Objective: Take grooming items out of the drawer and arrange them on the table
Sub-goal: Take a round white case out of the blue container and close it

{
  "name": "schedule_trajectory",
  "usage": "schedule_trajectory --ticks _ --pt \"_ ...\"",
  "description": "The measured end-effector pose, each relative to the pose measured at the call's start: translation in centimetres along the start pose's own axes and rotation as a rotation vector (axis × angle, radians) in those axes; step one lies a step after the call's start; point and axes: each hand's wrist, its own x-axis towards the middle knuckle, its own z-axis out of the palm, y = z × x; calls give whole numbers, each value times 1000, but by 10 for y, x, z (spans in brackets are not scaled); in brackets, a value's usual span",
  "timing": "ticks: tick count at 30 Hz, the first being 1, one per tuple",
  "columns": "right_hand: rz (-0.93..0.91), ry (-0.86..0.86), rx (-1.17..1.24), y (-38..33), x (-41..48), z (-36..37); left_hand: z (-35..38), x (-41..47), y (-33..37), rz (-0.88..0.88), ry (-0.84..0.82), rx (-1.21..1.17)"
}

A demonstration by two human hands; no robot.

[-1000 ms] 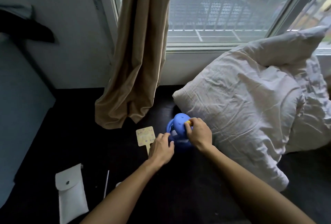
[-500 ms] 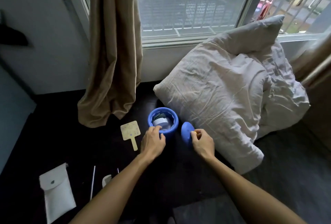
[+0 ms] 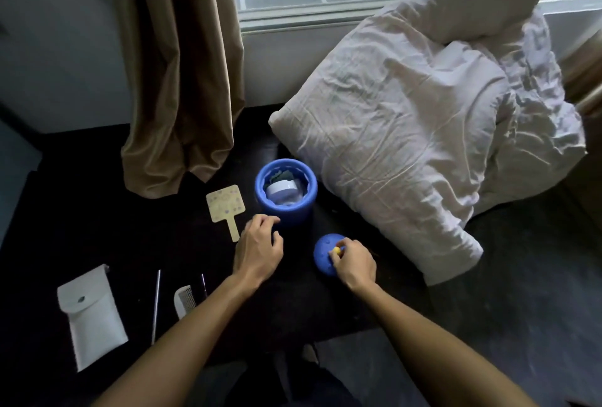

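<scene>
A round blue container (image 3: 286, 208) stands uncovered on the dark table (image 3: 136, 243), with a pale jar and some dark cloth inside. Its blue lid (image 3: 324, 255) rests on the table to the right, and my right hand (image 3: 353, 265) pinches the lid's yellow knob. Just left of the container's base, my left hand (image 3: 259, 247) hovers with curled fingers and holds nothing. A beige paddle-shaped mirror (image 3: 225, 205) lies left of the container. At the front left lie a white pouch (image 3: 91, 315), a thin metal stick (image 3: 156, 305) and a white comb (image 3: 184, 299).
A large crumpled grey pillow (image 3: 407, 133) leans against the window wall right behind the container and lid. A tan curtain (image 3: 182, 74) hangs down to the table at the back left. The table's front edge runs under my forearms.
My right hand lifted the blue lid off the container and set it down on the table to the right. My left hand let go of the container. The view shifted right and down.
</scene>
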Motion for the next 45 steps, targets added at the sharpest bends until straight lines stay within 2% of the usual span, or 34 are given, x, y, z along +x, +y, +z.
schedule_trajectory --ticks 7,12,14,17,22,29,33,38,45 --pt "-72 3 -84 -2 5 -5 -5 18 4 -16 13 -12" --pt "-176 232 103 -36 17 -41 -13 53 21 21 -24 69" --pt "-236 273 166 -54 23 -55 -15 70 26 40 -62 154" --pt "-320 232 225 -77 31 -64 -11 92 29 53 -133 323" --pt "-346 180 293 -92 44 -63 -1 115 25 86 -265 526" --pt "-364 165 211 -97 49 -67 2 130 19 104 -303 540" --pt "-360 131 215 -104 50 -69 -12 126 23 50 -228 441" --pt "-402 81 213 -123 47 -74 -37 116 19 -249 -92 -58" --pt "-587 -57 66 -159 24 -75 -81 85 5 -390 1 -368"
